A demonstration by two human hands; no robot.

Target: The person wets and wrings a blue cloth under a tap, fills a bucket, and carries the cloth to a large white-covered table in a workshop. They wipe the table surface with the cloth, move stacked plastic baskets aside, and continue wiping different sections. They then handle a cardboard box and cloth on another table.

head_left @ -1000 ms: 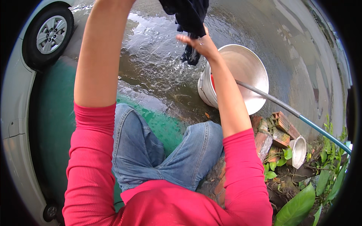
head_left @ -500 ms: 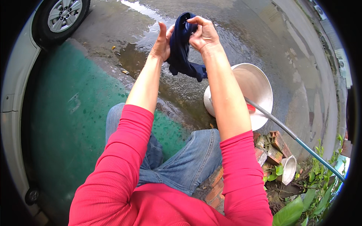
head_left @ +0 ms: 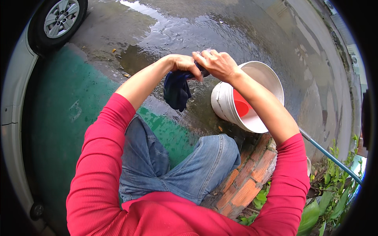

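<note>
A dark navy cloth (head_left: 177, 89), bunched and twisted, is gripped between my two hands above the wet ground. My left hand (head_left: 183, 64) is closed round it, and the loose end droops below that hand. Close beside it, my right hand (head_left: 219, 65) has its fingers wrapped over the other end, palm down. A small splash of water shows at the right fingers. Just right of the cloth stands a white bucket (head_left: 223, 103), tilted with its mouth to the right. Inside it is a red plastic container (head_left: 241, 104), partly hidden by my right forearm.
Wet concrete (head_left: 173, 35) with puddles spreads ahead, and a green floor (head_left: 75, 118) lies left of my knees. A car wheel (head_left: 62, 17) is at the far left. On the right are a low brick edge (head_left: 246, 177), a blue-grey pole (head_left: 330, 151) and green plants (head_left: 327, 200).
Both hands have come down and nearer, elbows spreading outward. The cloth, earlier held up and loosely open, is now bunched tightly between them. My right forearm has moved rightward across the bucket.
</note>
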